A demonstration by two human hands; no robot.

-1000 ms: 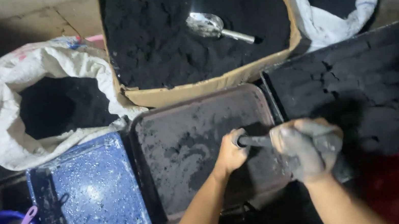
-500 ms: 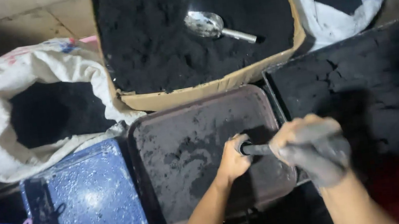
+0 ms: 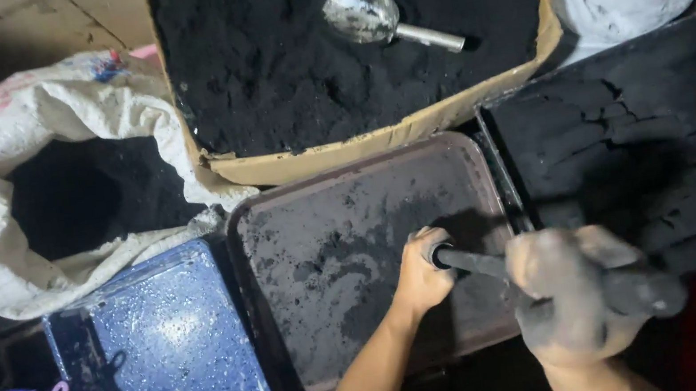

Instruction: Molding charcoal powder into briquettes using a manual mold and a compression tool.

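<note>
I see a dark, soot-coated cylindrical rod point(image 3: 473, 261) lying nearly level over the right part of a shallow, brown rectangular metal tray point(image 3: 281, 231) dusted with black powder. My left hand point(image 3: 423, 273) closes its fingers around the rod's rounded near-left end, just above the tray floor. My right hand point(image 3: 571, 293), grey with powder, is wrapped around the rod's other stretch beyond the tray's right rim, where the rod disappears inside that grip.
</note>
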